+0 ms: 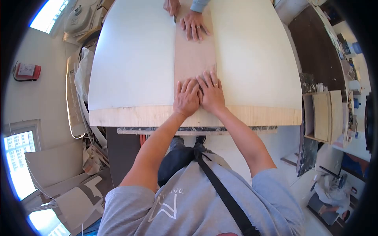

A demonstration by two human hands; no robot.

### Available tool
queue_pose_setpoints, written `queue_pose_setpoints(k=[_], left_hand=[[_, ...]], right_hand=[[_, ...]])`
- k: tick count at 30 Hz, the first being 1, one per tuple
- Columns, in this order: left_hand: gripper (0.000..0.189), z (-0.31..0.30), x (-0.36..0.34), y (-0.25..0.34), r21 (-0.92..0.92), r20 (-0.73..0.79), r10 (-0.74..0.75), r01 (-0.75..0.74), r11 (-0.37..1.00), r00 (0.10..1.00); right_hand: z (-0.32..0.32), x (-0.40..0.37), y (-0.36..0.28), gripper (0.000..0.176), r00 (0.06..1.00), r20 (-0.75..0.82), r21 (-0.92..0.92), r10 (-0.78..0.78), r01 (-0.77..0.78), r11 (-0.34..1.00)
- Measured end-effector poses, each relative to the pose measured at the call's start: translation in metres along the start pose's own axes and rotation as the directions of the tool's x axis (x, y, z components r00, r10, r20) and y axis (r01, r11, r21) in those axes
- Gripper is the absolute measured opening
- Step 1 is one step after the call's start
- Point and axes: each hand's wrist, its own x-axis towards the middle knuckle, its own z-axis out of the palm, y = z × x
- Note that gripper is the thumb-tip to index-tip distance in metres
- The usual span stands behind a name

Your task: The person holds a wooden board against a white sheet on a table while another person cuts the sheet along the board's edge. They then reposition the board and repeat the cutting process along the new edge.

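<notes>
At six o'clock on the board (195, 59), our left hand (187, 98) and right hand (212, 93) press flat, fingers apart, apparently pinning it to the sheet (136, 67) while a co-worker's hand (172, 6) near twelve holds a tool (175, 18) by its edge.

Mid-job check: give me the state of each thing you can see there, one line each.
Left hand: open, pressed on the brown strip, beside the right hand.
Right hand: open, pressed on the same strip.
Brown strip: lying flat, held down by hands.
White sheet: flat, under the strip.
Pale wood edge: uncovered.
Co-worker's tool hand: closed around a dark tool.
Co-worker's other hand: spread on the strip.
</notes>
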Motion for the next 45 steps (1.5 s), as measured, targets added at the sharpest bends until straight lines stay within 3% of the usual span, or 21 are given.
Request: queue_pose_setpoints(k=[2,27,40,45], left_hand=[[0.039,0.0016,-0.0002,-0.0027,-0.011,0.053,-0.010,0.011,1.000,0.999],[0.039,0.0028,-0.0025,-0.0013,-0.007,0.036,-0.025,0.025,1.000,0.999],[0.034,0.0030,-0.0018,0.0003,-0.009,-0.032,-0.020,0.020,1.000,0.999],[0.035,0.0071,-0.0017,-0.0020,-0.012,0.017,-0.019,0.019,1.000,1.000]], right_hand=[[-0.0004,0.0008,0.0006,0.050,1.000,0.011,-0.005,-0.002,0.002,1.000],[-0.0017,0.0012,-0.0007,0.054,0.998,0.069,-0.053,0.008,-0.004,0.999],[-0.0026,0.0007,-0.0008,0.052,0.999,0.024,-0.043,-0.023,0.024,0.999],[-0.0003,0.0000,-0.0002,0.049,0.999,-0.025,-0.037,-0.020,0.019,0.999]])
